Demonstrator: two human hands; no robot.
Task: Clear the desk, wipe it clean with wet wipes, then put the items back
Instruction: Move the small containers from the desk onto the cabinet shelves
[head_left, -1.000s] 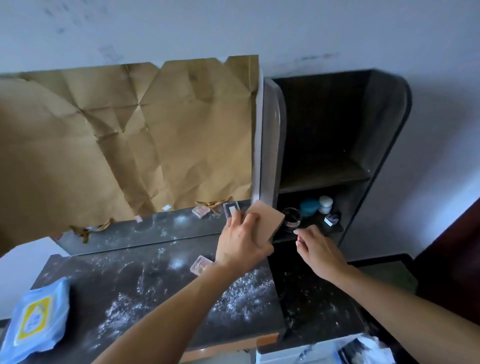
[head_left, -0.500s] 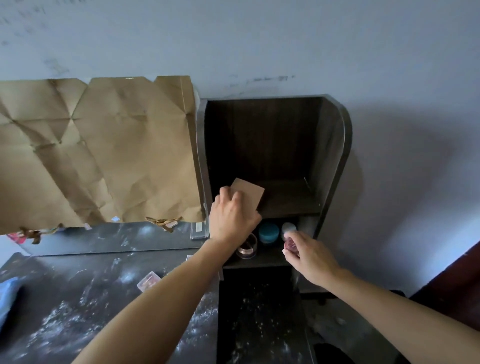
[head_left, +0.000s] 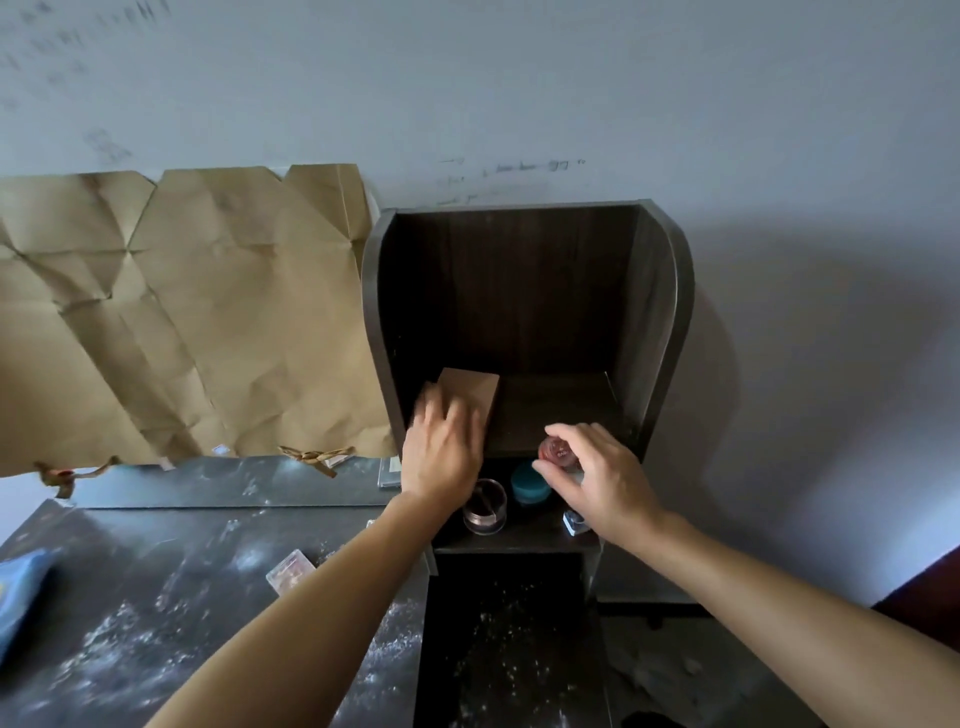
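While left hand (head_left: 441, 454) rests spread on the brown box (head_left: 471, 391), right hand (head_left: 605, 480) pinches a red jar (head_left: 557, 451).

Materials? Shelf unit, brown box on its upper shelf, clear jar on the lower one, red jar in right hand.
Shelf unit: dark wood-grain board, matte, likely laminate. Brown box: kraft cardboard by colour, matte. Clear jar: transparent plastic or glass; contents show through. Red jar, pinched by the right hand: glossy, probably plastic; too small to tell.
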